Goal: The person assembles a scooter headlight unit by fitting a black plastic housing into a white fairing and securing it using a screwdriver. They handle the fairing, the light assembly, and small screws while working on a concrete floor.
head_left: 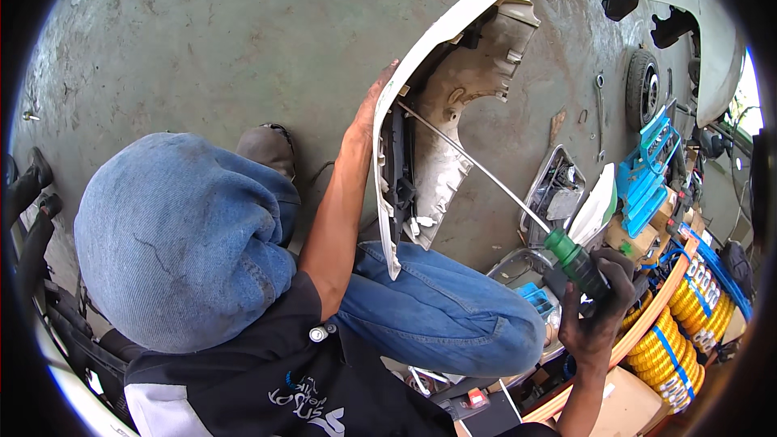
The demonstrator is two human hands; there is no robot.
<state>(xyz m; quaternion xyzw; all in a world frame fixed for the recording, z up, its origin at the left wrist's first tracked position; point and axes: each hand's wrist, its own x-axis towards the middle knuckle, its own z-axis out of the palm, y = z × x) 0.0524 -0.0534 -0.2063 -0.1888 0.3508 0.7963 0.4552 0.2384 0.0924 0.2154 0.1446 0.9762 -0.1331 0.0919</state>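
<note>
My left hand (pixel 374 101) grips the outer edge of a curved white plastic car panel (pixel 433 32), held upright above my bent knees. The panel's pale inner side has clips, tabs and a dark strip. My right hand (pixel 597 299) is wrapped round the green handle of a long screwdriver (pixel 518 210). Its thin shaft reaches up and left to the inside of the panel, near my left hand; the exact contact at the tip is too small to tell. My left fingers are partly hidden behind the panel.
A wrench (pixel 600 117), tyre (pixel 643 91), metal tray (pixel 541 198), blue plastic part (pixel 643 182), cardboard boxes (pixel 627 239) and yellow coils (pixel 660 356) lie at right. A white car body part (pixel 712 73) stands upper right. Another person's dark shoes (pixel 36 170) show at far left.
</note>
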